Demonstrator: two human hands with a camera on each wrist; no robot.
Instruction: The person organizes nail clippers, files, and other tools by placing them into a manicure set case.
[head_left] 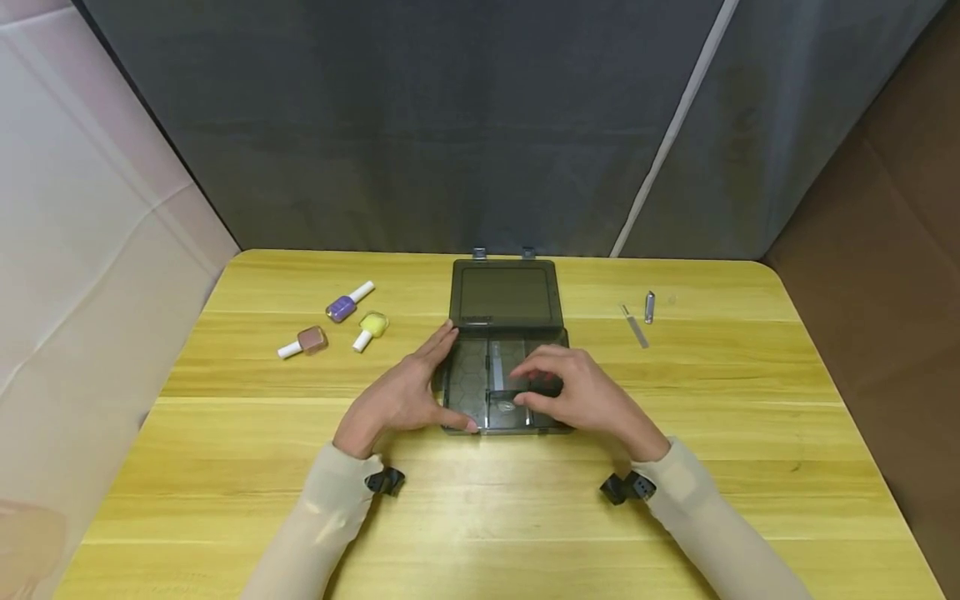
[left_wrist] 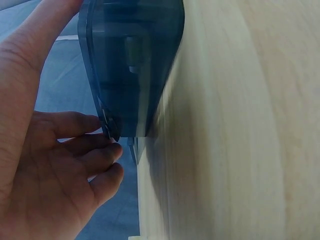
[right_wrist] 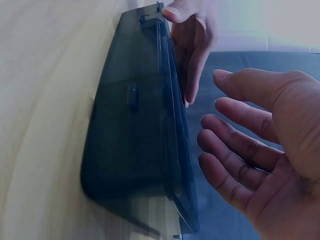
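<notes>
A dark see-through plastic divider box [head_left: 465,392] lies on the table with its lid [head_left: 506,296] folded back. My left hand [head_left: 405,396] rests along the box's left side, fairly straight fingers touching the rim near the hinge, thumb on the front edge. Its fingertips meet the box corner in the left wrist view. My right hand [head_left: 573,392] hovers over the right-hand compartments, fingers loosely bent, thumb apart. The right wrist view shows nothing between its fingers [right_wrist: 240,150]. A small clear piece [head_left: 506,407] shows in the front middle compartment. The right hand partly hides the right compartments.
Left of the box lie a purple nail polish bottle [head_left: 342,308], a yellow one [head_left: 372,324] and a brownish-pink one [head_left: 312,339], all white-capped. At right lie a nail clipper [head_left: 649,307], a thin flat file-like strip [head_left: 635,327] and a tiny clear piece [head_left: 672,299].
</notes>
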